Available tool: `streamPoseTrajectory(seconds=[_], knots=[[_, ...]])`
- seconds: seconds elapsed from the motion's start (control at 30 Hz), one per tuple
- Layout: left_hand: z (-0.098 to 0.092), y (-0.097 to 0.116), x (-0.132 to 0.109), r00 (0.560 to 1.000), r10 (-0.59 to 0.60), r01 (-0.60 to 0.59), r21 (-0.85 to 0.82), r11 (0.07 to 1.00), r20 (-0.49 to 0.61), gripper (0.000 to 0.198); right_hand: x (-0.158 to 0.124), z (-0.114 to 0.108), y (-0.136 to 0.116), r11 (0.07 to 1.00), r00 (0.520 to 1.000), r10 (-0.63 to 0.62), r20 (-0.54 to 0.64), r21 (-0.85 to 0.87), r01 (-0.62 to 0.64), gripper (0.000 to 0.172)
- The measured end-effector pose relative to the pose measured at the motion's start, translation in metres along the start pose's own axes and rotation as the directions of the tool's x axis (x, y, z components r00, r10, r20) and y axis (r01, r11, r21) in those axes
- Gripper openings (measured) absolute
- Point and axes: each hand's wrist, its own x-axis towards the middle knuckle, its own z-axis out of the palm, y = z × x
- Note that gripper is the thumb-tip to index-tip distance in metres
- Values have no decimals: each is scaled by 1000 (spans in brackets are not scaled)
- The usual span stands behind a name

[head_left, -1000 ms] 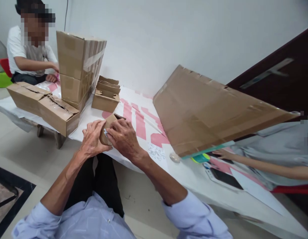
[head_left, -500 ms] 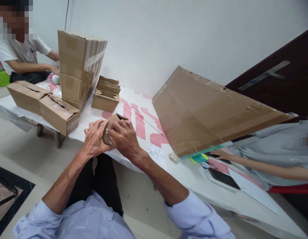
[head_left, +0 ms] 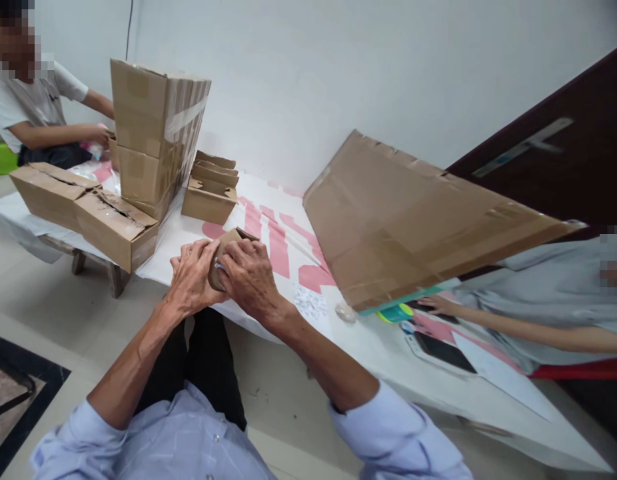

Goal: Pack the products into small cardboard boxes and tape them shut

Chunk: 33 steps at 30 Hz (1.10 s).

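Cardboard box point(head_left: 228, 239), small and brown, sits between the left hand point(head_left: 191, 280) and the right hand point(head_left: 251, 273), above the near edge of the table point(head_left: 388, 347). From where I stand, the left hand wraps one side with bent fingers, while the right hand curls over the other, its fingertips drawn in beside a pale scrap point(head_left: 218, 264) too small for me to make out. I take the box to be light and fairly stiff, its walls thin enough to dent under a hard squeeze, so the flat sides near the corners look the best hold. Beyond it stand small open boxes point(head_left: 208, 203); leftward rise taped cartons point(head_left: 141, 113); rightward lie pale bits point(head_left: 311, 301), then a large cardboard sheet point(head_left: 388, 213) slants upward, with a co-worker's hand point(head_left: 441, 305) farther right.
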Motion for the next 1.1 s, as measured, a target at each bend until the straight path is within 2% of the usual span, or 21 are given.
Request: streamPoseTrajectory(seconds=[0.57, 0.83, 1.1], knots=[[0, 5, 0, 1000, 7, -7, 14, 1000, 15, 94, -4, -2, 2, 1000, 1000, 22, -4, -20, -22, 13], [3, 7, 0, 1000, 19, -19, 45, 999, 4, 92, -9, -3, 5, 998, 999, 50, 0, 24, -50, 11], [1, 11, 1, 999, 17, -19, 55, 998, 35, 94, -1, -8, 8, 999, 999, 33, 29, 4, -33, 19]])
